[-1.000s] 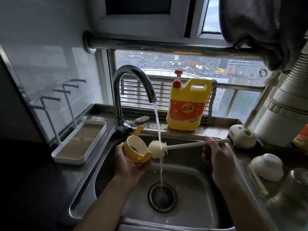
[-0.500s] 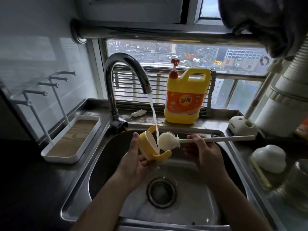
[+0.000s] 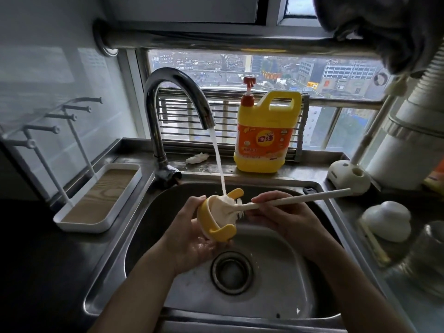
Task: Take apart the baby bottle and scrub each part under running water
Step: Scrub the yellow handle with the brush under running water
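My left hand (image 3: 192, 236) grips a yellow bottle collar with two curved handles (image 3: 216, 227) over the sink (image 3: 276, 301), its opening turned to the right. My right hand (image 3: 283, 215) holds the long white handle of a bottle brush (image 3: 295, 199). The brush's white sponge head (image 3: 227, 209) is pushed inside the collar. Water streams from the chrome faucet (image 3: 173, 97) onto the collar and sponge. A white domed bottle part (image 3: 386, 219) and a clear bottle body (image 3: 430, 255) lie on the counter at the right.
A yellow detergent jug (image 3: 264, 138) with a red pump stands on the sill behind the sink. A white brush stand (image 3: 348, 176) sits at the sink's back right corner. A white drying rack with a wood-pattern tray (image 3: 101, 195) is at the left. The drain (image 3: 231, 272) lies below my hands.
The sponge head has gone from beside the collar to inside it. Both hands moved right and slightly toward the sink's middle, under the stream.
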